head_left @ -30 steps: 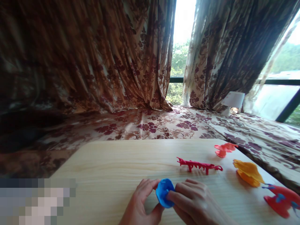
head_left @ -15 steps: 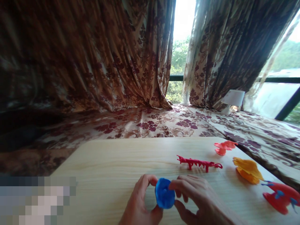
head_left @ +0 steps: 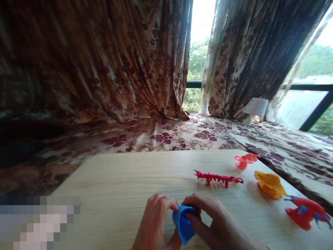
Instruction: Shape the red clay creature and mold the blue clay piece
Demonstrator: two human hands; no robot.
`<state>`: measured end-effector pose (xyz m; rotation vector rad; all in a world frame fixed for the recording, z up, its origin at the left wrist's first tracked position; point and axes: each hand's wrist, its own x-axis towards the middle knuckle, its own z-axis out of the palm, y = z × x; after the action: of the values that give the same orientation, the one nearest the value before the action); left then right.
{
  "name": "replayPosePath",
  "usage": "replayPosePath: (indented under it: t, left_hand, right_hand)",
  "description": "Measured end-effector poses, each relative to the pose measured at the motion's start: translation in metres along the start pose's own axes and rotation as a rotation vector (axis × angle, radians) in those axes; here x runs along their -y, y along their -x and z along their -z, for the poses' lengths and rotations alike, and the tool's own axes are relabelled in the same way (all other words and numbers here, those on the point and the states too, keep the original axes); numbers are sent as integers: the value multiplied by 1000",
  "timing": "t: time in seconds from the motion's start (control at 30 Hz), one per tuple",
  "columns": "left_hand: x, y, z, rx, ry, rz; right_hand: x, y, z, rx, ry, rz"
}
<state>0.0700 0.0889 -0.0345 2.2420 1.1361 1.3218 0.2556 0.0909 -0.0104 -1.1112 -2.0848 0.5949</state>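
Note:
A blue piece of modelling clay [head_left: 184,227], shaped like a small hollow cup, is held between both hands above the near part of the table. My left hand [head_left: 158,222] grips its left side, fingers at the top edge and thumb low down. With thumb and fingers, my right hand [head_left: 212,217] pinches the upper right rim, the thumb reaching into the hollow. Just beyond the hands stands a dark pink clay figure [head_left: 218,178], long and thin with short legs.
Along the table's right side stand a coral clay figure [head_left: 246,160], a yellow one [head_left: 270,185] and a red one with blue bits [head_left: 307,211]. The pale wooden table [head_left: 117,180] borders a flowered cloth surface [head_left: 166,137]. A white lamp [head_left: 256,107] stands by the window.
The blue clay has tilted, its hollow now facing right. My right hand has closed from loose fingers beside it to a pinch on its rim. The view has shifted slightly.

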Motion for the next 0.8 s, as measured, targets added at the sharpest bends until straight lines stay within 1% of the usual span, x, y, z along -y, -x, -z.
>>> replayPosePath:
  t: [0.07, 0.23, 0.37, 0.53, 0.67, 0.73, 0.8]
  left_hand:
    - [-1, 2, -3, -3, 27, 37]
    - [-4, 4, -6, 45, 101, 137]
    - [-5, 2, -4, 103, 180, 196]
    - [-4, -2, -1, 221, 207, 249]
    - [-3, -3, -1, 177, 321, 268]
    - [-4, -4, 0, 192, 334, 258]
    - [-5, -5, 1, 205, 308, 241]
  right_hand:
    - [0, -2, -2, 25, 2, -23]
    - [1, -3, -2, 5, 8, -30]
    - [0, -3, 0, 30, -1, -31]
    - [0, -3, 4, 36, 44, -24]
    - [-3, -3, 7, -22, 43, 9]
    - [-4, -3, 6, -35, 50, 11]
    - [-4, -3, 6, -20, 67, -6]
